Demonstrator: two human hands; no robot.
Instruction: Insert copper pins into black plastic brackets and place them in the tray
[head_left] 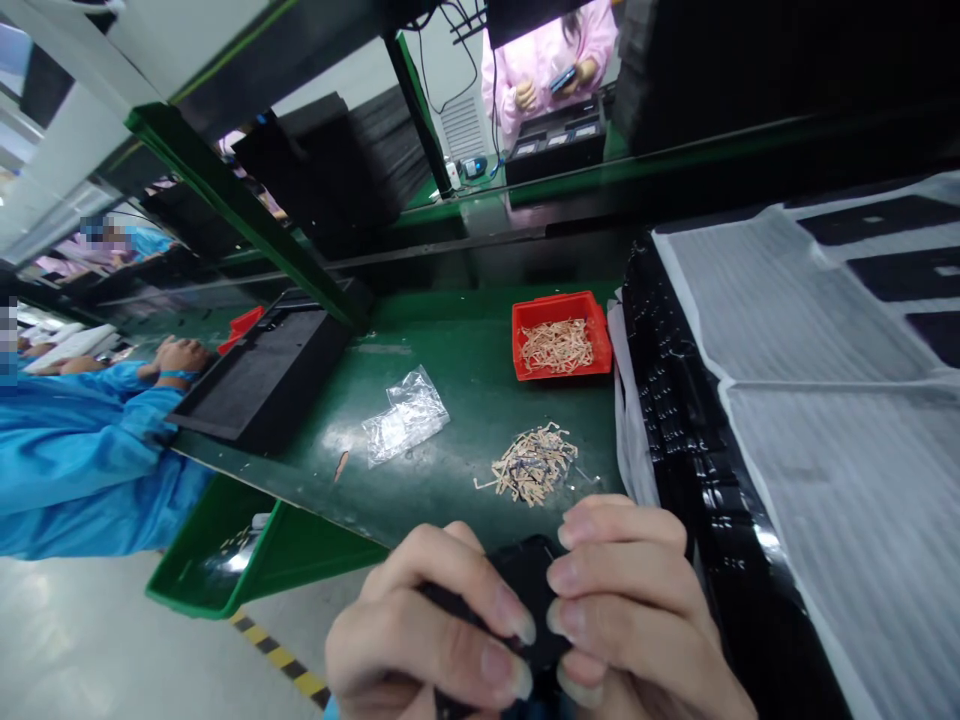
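Head view: our left hand [420,630] and right hand [630,600] close on a small black piece [529,590], the fingers [600,580] clamped around it from both sides over the near edge of the desk [450,500]. Just beyond the fingertips lies a loose heap of tan strips [531,465]. Farther past them, a red plastic tray [523,340] holds more, while a clear plastic bag [405,420] lies beyond and to the fingers' left. A co-worker's blue sleeve [90,460] extends at far left. The step in hand appears to be close work on the piece, calling for a steady grip.
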